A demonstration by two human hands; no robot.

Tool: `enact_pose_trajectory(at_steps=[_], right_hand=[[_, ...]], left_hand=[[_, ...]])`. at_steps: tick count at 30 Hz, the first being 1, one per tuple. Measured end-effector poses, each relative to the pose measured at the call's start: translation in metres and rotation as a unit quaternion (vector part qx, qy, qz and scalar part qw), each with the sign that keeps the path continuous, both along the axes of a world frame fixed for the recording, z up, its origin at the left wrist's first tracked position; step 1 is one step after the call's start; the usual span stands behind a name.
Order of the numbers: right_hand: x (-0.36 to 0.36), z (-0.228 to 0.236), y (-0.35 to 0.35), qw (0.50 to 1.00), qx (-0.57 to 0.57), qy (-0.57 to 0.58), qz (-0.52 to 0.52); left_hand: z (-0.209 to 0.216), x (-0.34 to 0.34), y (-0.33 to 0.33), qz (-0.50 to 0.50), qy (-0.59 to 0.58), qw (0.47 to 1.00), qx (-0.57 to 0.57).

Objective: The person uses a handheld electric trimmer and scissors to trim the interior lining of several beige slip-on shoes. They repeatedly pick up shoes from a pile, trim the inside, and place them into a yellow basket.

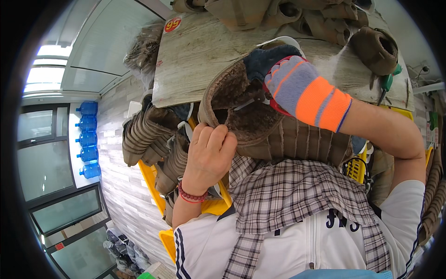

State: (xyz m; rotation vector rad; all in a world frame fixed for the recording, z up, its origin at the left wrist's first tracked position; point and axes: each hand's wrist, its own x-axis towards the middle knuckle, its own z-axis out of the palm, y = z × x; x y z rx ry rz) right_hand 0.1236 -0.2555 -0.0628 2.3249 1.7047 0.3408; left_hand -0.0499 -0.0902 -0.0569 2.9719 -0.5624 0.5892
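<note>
A brown boot (297, 139) with a fluffy brown lining lies across my lap, its wide opening facing up at the table edge. My left hand (211, 153), bare with a beaded bracelet, has its fingers closed on the near left rim of that opening. My right hand (297, 88), in a grey and orange knit glove, grips red-handled scissors (278, 108). Their metal blades reach down into the boot's opening beside the lining; the tips are hard to make out. A dark blue piece (262, 60) on the boot's far side is partly covered by the glove.
Ahead stands a wood-patterned table (186, 65) with several brown boots (241, 11) along its back. A green-handled tool (386, 81) rests at its right edge. More stacked boots (151, 132) sit in yellow crates (151, 183) to my left. Blue water bottles (87, 139) line the far wall.
</note>
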Motion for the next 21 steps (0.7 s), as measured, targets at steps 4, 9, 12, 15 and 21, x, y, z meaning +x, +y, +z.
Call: enact_pose_trajectory(at_steps=[4,9,12,15,21], right_hand=[[0.001,-0.005,0.003,1.0,0.009,0.009,0.0],[0.003,-0.005,-0.005,0.998,0.056,0.037,0.01],[0.017,0.008,-0.027,0.987,0.141,0.08,0.01],[0.023,0.016,-0.053,0.943,0.239,0.22,-0.071],[-0.009,0.025,-0.061,0.694,0.419,0.579,-0.082]], left_hand=[[0.0,0.0,0.0,-0.003,0.007,1.0,0.006],[0.0,-0.001,0.0,-0.002,0.003,1.0,0.005],[-0.001,-0.005,0.001,0.009,0.003,1.0,-0.015],[0.004,-0.001,0.002,0.025,-0.002,0.998,-0.065],[0.021,0.081,-0.03,-0.098,-0.034,0.977,-0.187]])
